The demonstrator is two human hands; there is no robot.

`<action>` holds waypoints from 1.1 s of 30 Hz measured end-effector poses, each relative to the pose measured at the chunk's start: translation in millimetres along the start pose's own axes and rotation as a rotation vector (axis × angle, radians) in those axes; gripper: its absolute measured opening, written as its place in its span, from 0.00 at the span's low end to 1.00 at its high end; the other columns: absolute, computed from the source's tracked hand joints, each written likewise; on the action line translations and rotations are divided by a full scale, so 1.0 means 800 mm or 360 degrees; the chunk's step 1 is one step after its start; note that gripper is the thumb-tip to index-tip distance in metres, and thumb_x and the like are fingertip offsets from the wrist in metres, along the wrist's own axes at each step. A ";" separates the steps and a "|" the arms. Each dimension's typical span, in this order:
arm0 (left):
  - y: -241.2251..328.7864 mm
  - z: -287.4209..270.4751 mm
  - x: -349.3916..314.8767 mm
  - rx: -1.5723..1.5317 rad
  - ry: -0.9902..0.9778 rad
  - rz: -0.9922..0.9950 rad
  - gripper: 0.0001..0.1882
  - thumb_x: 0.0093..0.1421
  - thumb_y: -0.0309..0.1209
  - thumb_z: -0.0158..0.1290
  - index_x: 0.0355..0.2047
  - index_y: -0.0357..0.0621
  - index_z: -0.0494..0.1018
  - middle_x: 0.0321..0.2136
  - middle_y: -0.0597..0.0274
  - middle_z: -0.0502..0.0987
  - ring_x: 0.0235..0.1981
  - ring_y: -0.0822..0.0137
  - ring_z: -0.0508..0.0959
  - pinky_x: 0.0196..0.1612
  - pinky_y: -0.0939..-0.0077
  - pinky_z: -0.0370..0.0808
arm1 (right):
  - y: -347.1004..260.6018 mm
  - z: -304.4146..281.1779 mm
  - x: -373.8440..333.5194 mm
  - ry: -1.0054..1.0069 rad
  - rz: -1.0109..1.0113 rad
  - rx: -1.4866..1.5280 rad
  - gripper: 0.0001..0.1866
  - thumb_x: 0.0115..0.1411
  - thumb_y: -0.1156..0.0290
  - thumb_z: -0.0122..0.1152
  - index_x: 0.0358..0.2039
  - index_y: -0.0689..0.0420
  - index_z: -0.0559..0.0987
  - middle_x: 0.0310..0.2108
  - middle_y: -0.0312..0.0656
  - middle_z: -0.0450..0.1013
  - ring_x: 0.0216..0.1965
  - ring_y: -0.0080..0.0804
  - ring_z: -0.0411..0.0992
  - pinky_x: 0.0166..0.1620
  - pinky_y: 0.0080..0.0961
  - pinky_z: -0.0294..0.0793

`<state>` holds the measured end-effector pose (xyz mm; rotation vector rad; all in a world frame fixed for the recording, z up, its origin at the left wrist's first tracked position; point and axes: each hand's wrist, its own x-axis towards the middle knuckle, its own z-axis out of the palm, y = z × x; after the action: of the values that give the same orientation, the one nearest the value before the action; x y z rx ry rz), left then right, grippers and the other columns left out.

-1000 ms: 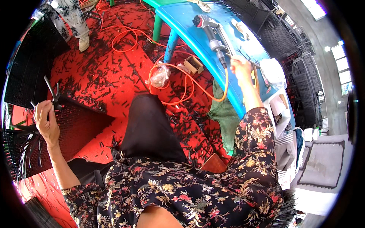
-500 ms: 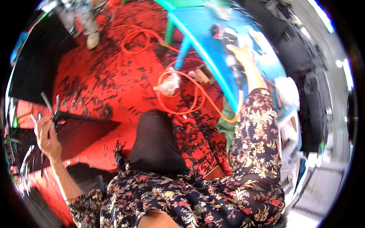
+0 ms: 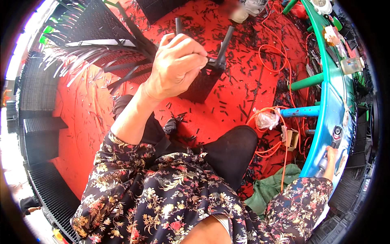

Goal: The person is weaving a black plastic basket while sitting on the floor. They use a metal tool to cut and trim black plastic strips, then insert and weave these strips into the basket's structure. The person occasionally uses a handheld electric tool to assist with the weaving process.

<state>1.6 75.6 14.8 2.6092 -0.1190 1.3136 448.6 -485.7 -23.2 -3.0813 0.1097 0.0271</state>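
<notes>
My left hand (image 3: 176, 63) is closed on a black woven furniture piece (image 3: 203, 83) with short leg-like bars standing up from it. Loose black plastic strips (image 3: 87, 57) fan out to the left of that hand. At the far right, my right hand (image 3: 331, 156) is wrapped around a grey and black air tool (image 3: 323, 163), which lies on the blue table (image 3: 315, 156). An orange hose (image 3: 284, 166) runs up from near my right sleeve. The fingertips of both hands are partly hidden.
Black strip offcuts litter the red floor (image 3: 239, 91). More black woven pieces (image 3: 40, 136) stand along the left. A clear plastic bag (image 3: 268, 120), a small cardboard box (image 3: 291, 139) and green cloth (image 3: 272, 189) lie by the table. A jar (image 3: 352, 65) stands on it.
The view has swung left. My left hand has come up and inward with the woven piece, now in front of me. My right hand remains at the tool on the table.
</notes>
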 end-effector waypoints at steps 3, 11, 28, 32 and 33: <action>0.006 0.019 0.000 0.0007 -0.0004 -0.0001 0.06 0.43 0.22 0.56 0.21 0.46 0.72 0.27 0.70 0.72 0.30 0.67 0.72 0.37 0.68 0.63 | -0.016 -0.007 -0.017 -0.0223 -0.0236 0.0360 0.09 0.43 0.71 0.61 0.13 0.63 0.75 0.12 0.42 0.70 0.10 0.29 0.67 0.17 0.28 0.65; 0.008 0.060 0.015 0.0037 -0.0018 0.0111 0.08 0.42 0.20 0.56 0.23 0.45 0.73 0.28 0.70 0.73 0.31 0.66 0.73 0.38 0.67 0.63 | -0.182 -0.118 -0.204 -0.0539 -0.1083 0.0998 0.08 0.49 0.70 0.55 0.27 0.60 0.71 0.16 0.32 0.66 0.16 0.18 0.65 0.22 0.18 0.64; 0.070 0.084 -0.076 -0.0046 0.0022 -0.0088 0.08 0.38 0.27 0.56 0.22 0.47 0.73 0.28 0.71 0.73 0.32 0.69 0.75 0.45 0.62 0.62 | -0.287 -0.160 -0.326 -0.1270 -0.2005 0.0108 0.31 0.38 0.60 0.67 0.41 0.65 0.70 0.29 0.44 0.71 0.29 0.35 0.70 0.34 0.28 0.68; 0.072 0.111 -0.100 -0.0127 0.0004 -0.0151 0.07 0.39 0.28 0.55 0.23 0.47 0.73 0.30 0.70 0.74 0.32 0.69 0.75 0.45 0.61 0.62 | -0.310 -0.148 -0.327 -0.1419 -0.2154 0.0013 0.37 0.36 0.59 0.69 0.45 0.67 0.68 0.30 0.47 0.71 0.30 0.40 0.71 0.34 0.30 0.69; 0.071 0.116 -0.105 -0.0137 -0.0004 -0.0156 0.07 0.39 0.29 0.55 0.23 0.48 0.73 0.30 0.70 0.74 0.32 0.69 0.75 0.45 0.61 0.62 | -0.314 -0.139 -0.327 -0.1449 -0.2186 0.0003 0.38 0.36 0.59 0.69 0.46 0.67 0.67 0.31 0.48 0.72 0.30 0.41 0.71 0.34 0.30 0.69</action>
<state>14.5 -3.4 -97.3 2.5112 -0.0461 1.2443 207.5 -223.4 107.7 -2.1345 -1.8340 1.2038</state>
